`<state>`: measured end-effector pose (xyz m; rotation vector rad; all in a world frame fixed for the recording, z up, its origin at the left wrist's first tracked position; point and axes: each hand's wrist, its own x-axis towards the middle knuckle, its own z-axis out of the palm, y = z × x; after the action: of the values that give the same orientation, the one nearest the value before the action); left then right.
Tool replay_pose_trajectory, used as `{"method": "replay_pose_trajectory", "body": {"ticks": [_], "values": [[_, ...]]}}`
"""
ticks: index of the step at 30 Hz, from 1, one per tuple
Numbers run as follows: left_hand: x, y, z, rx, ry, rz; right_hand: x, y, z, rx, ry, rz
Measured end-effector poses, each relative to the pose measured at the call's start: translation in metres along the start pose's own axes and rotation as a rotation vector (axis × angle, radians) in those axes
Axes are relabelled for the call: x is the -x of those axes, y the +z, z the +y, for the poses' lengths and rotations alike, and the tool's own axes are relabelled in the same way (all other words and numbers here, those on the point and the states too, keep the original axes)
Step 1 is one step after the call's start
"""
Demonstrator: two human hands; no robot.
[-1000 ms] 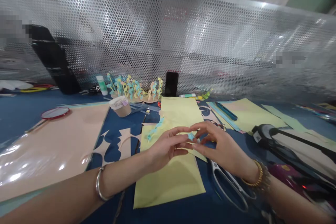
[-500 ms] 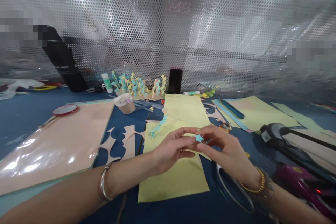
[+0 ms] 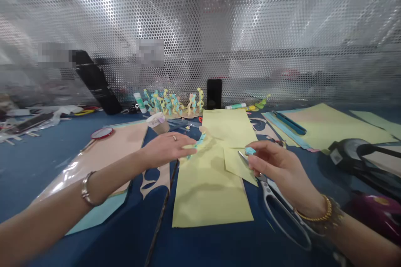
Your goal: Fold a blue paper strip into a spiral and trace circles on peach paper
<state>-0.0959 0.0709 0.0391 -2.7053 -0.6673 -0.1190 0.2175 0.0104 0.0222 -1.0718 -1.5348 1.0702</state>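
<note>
Moderate light | glare on perforated panel (image 3: 238, 41) | soft shadows on yellow paper (image 3: 213, 208) | edges stretched, blurry

Legible lettering: none. Green-and-white glue stick (image 3: 139, 102): print too small to read. White label (image 3: 336, 157) on black device (image 3: 353, 148): illegible.

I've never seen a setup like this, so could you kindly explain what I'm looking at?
Of course. There is no machine here: these are a person's bare hands, seen by a camera worn on the head, looking forward and down.

The right hand holds a small blue star in its fingertip grip. The left hand is at a blue strip; whether it touches it is hard to tell.

On the blue table lie yellow sheets and scissors, partly hidden by the right hand. Farther back are colorful little decorations and a dark phone-like object, before a perforated metal screen.
</note>
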Motion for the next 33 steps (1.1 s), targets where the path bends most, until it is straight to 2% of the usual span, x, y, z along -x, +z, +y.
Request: {"method": "replay_pose_trajectory", "body": {"ticks": [3,6,8,10,13,15,17,20,24,29,33], "values": [[-0.005,0.014,-0.003,-0.085,0.175,0.0,0.001,0.001,-0.001,-0.007,0.014,-0.013],[-0.016,0.019,-0.007,0.026,0.204,0.064,0.001,0.002,-0.002,-0.031,0.026,-0.023],[-0.024,0.017,-0.007,0.103,0.137,0.118,0.001,0.001,-0.003,-0.042,0.033,-0.022],[-0.032,0.009,-0.002,0.166,0.008,0.192,0.0,0.001,-0.003,-0.041,0.032,-0.022],[-0.047,-0.007,0.013,0.339,-0.27,0.349,-0.002,0.001,-0.001,-0.031,0.021,-0.03],[-0.059,-0.015,0.026,0.694,-0.515,0.424,-0.003,0.0,0.001,-0.039,0.021,-0.039],[-0.069,-0.019,0.036,1.016,-0.601,0.449,-0.003,0.0,0.003,-0.062,0.025,-0.044],[-0.079,-0.02,0.047,1.316,-0.637,0.482,-0.002,0.001,0.003,-0.08,0.024,-0.04],[-0.083,-0.017,0.053,1.508,-0.664,0.494,-0.002,0.002,0.0,-0.094,0.036,-0.03],[-0.081,-0.012,0.057,1.667,-0.63,0.476,-0.003,0.003,-0.003,-0.084,0.051,-0.034],[-0.078,-0.012,0.056,1.668,-0.642,0.475,-0.003,0.004,-0.004,-0.107,0.079,-0.041]]}}
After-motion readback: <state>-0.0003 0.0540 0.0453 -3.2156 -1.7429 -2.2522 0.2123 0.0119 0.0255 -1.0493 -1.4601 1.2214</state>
